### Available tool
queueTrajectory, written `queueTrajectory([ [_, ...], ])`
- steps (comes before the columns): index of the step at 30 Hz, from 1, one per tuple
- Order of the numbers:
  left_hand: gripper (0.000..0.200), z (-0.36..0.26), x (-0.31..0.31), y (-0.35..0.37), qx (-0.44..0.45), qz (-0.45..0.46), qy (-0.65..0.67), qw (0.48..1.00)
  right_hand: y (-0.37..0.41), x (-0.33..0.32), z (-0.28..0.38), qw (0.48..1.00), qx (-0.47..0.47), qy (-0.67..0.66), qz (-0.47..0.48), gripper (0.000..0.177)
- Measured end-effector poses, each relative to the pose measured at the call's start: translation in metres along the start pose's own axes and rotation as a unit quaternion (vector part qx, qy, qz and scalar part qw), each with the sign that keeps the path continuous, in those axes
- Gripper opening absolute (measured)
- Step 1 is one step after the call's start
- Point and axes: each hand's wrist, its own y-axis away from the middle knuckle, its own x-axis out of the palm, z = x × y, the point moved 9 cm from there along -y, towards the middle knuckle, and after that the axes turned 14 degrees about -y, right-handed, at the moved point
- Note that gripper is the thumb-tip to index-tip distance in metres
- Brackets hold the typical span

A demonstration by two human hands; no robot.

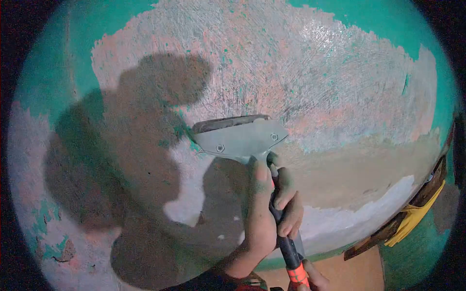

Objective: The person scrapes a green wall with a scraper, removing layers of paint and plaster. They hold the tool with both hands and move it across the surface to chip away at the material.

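Observation:
A wide metal scraper (pixel 241 137) presses its blade edge against a wall (pixel 310 72) whose turquoise paint is largely scraped away to pinkish-white plaster. My left hand (pixel 268 213) grips the black upper part of the scraper's handle, thumb stretched up toward the blade's neck. My right hand (pixel 311 279) holds the red lower end of the handle at the bottom edge of the view and is mostly cut off. The blade sits at the border between the scraped patch and a shadowed area on the left.
Turquoise paint (pixel 77 43) remains along the top and left of the wall. A bare grey-brown band (pixel 354 169) runs below the scraped area. A wooden piece with yellow material (pixel 412 218) sits at the lower right. My shadow (pixel 126 145) falls across the left.

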Motion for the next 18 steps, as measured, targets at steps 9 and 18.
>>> queueTrajectory([
  [9, 0.034, 0.000, 0.003, -0.001, 0.015, -0.007, 0.018, 1.000, -0.002, 0.003, 0.006, 0.999, 0.023, -0.033, 0.005, 0.055],
  [18, 0.033, 0.024, -0.002, 0.005, 0.012, -0.018, 0.039, 0.999, -0.003, -0.020, -0.001, 0.996, -0.080, 0.008, 0.040, 0.048],
])
